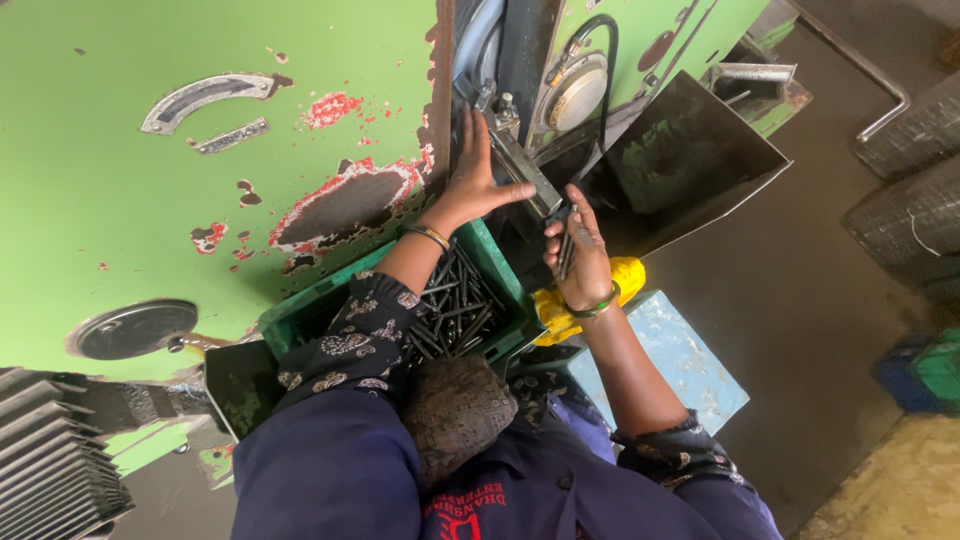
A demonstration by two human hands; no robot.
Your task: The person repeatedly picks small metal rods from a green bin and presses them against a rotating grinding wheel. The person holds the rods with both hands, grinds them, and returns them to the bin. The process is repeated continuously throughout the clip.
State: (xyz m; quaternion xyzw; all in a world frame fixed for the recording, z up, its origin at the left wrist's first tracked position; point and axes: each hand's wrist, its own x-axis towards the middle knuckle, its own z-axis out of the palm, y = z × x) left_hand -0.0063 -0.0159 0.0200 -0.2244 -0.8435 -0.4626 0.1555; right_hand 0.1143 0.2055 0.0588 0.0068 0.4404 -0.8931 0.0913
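Note:
My left hand (475,180) rests flat against a grey metal block (525,172) on the green machine (150,180), thumb along the block's lower edge. My right hand (578,255) is just right of that block and grips a thin dark metal rod (566,250), held roughly upright. A green crate (497,262) full of several dark metal rods (455,310) sits under my left forearm. Both wrists wear bangles.
A dark metal chute (690,160) slopes away right of the block. A yellow cloth (625,275) and a pale blue stool top (680,360) lie under my right arm. Stacked grey ribbed parts (55,460) sit bottom left, dark crates (915,200) at the right.

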